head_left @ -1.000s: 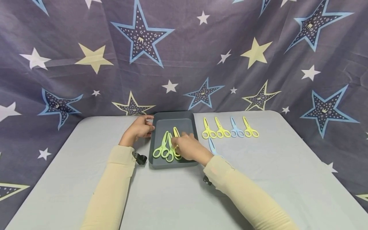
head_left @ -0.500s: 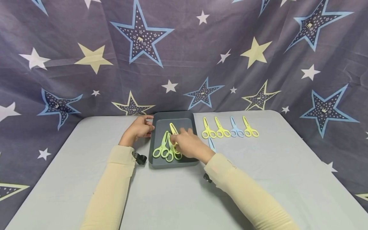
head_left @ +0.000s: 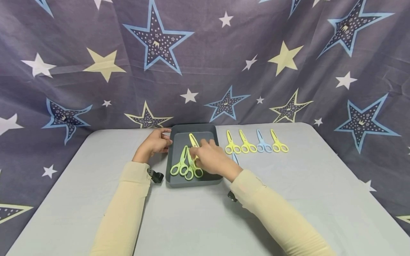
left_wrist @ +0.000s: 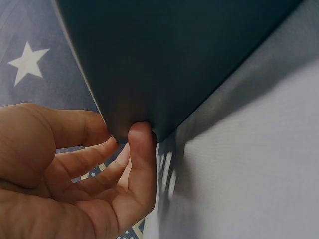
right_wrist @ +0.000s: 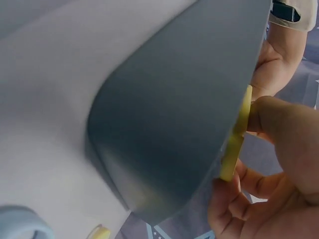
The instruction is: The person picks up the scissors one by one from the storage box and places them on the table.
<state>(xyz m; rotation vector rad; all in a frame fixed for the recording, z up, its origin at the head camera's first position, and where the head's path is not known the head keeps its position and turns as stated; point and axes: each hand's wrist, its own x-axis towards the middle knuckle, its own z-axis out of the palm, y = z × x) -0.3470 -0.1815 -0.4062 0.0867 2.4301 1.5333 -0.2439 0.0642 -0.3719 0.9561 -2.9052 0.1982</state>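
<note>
A dark grey tray (head_left: 193, 185) lies on the table. My left hand (head_left: 156, 143) holds its left side, thumb and fingertips at the wall and rim in the left wrist view. Inside the tray, two pairs of green scissors (head_left: 184, 154) lie side by side at the lower left. My right hand (head_left: 213, 161) is over the tray and pinches a pair of yellow scissors (head_left: 193, 139), blades pointing away from me. In the right wrist view the yellow scissors (right_wrist: 234, 149) show edge-on above the tray wall (right_wrist: 169, 109), between thumb and fingers. Their handles are mostly hidden by the hand.
Right of the tray, yellow scissors (head_left: 229, 139) and a blue pair (head_left: 261, 141) stand in a row with two more yellow pairs. Another blue pair (head_left: 235, 159) is mostly hidden behind my right wrist. A star-patterned curtain (head_left: 192, 53) hangs at the table's back edge.
My right hand has shifted the yellow scissors slightly left and farther up the tray. More of the green scissors' handle shows now. The left hand has stayed at the tray's side.
</note>
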